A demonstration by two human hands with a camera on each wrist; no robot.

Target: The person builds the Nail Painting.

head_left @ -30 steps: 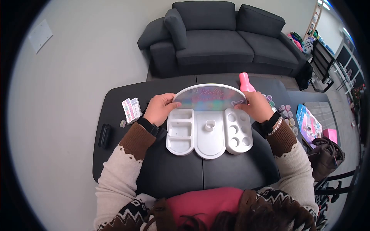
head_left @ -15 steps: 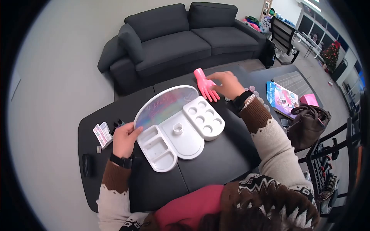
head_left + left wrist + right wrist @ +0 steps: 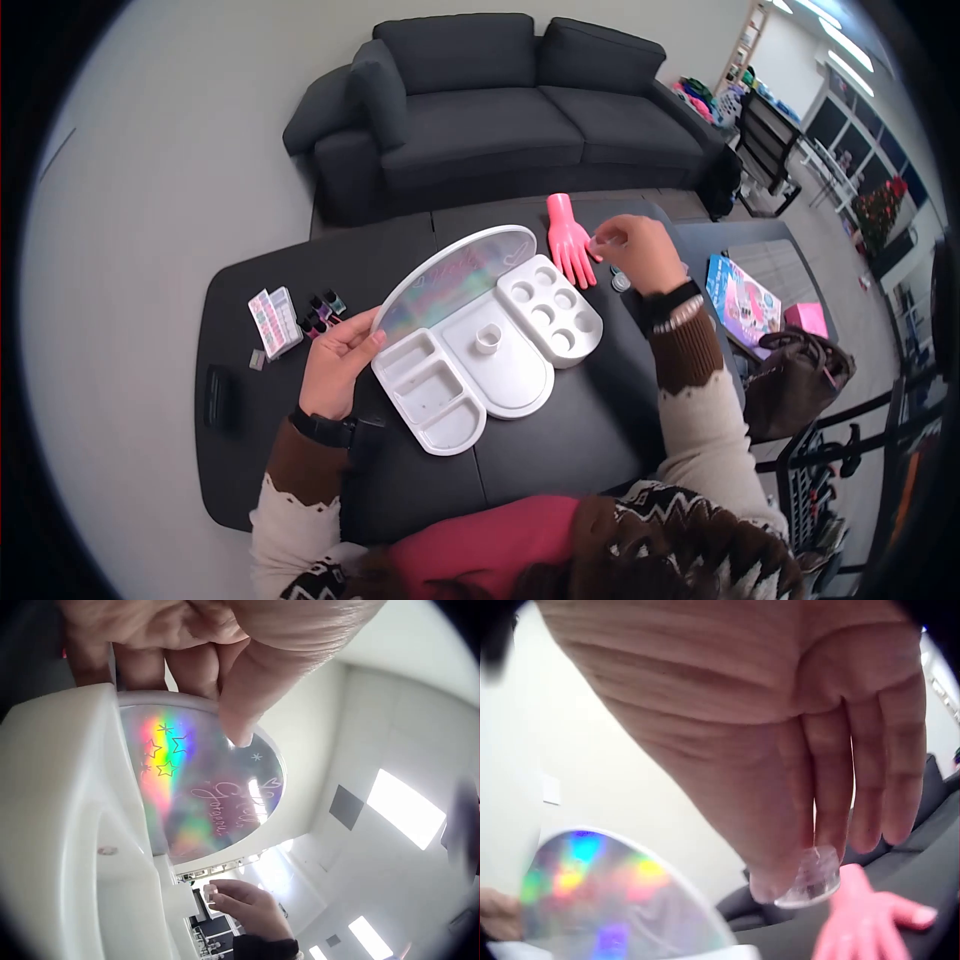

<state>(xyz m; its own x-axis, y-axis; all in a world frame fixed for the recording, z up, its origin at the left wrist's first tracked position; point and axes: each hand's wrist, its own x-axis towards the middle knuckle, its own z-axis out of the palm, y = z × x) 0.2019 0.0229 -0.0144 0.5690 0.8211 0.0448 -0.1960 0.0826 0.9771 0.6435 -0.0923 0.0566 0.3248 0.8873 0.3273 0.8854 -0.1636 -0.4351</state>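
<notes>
Right wrist view shows a small clear pot pinched between thumb and fingers of the right hand. From the head, it lies beyond and rightward of the six-hole block on the white tray; the block's long axis slants, near end rightward. The right hand is nearer, beside a pink model hand. The left hand grips the shiny panel's left end.

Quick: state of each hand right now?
Left hand: gripping the edge of the white-rimmed, iridescent half-round panel, thumb in front.
Right hand: pinching a small, clear round container, apparently plastic.
</notes>
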